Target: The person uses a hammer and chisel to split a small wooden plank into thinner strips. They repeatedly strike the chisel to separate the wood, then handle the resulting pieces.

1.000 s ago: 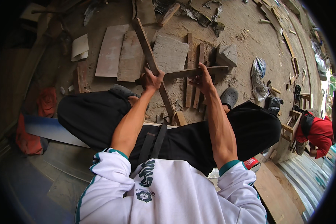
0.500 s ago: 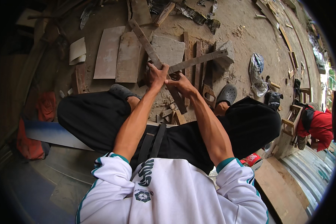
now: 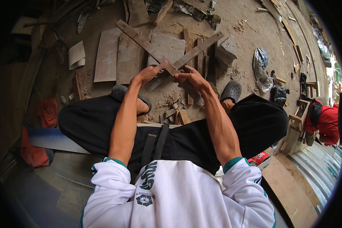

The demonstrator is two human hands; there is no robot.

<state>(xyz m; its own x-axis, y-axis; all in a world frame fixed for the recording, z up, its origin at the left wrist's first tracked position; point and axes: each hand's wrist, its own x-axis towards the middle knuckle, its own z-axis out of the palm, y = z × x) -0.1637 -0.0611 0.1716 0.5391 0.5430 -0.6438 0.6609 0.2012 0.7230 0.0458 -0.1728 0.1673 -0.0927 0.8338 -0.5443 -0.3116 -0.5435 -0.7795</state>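
Observation:
Two flat wooden strips cross in an X in front of me, over the ground between my feet. One wooden strip [image 3: 138,39] runs from the upper left to the crossing and lies on top. Beneath it, the other wooden strip [image 3: 203,46] slants from the upper right to the lower left. My left hand [image 3: 147,74] is closed around the strips just left of the crossing, its thumb on the upper one. With thumb and fingers, my right hand [image 3: 195,79] pinches the upper strip's near end at the crossing. Some fingertips are hidden under the wood.
Beyond the strips lie a grey slab [image 3: 167,47], flat boards [image 3: 106,57] and a concrete block [image 3: 226,51]. Wood offcuts [image 3: 174,112] are scattered between my feet. Crumpled plastic [image 3: 262,70] lies at right. A person in red [image 3: 326,123] is at the far right.
The crossed strips have turned and shifted left, with the upper strip's near end now at the crossing. My hands have moved apart, the left one outward to the left and the right one rightward.

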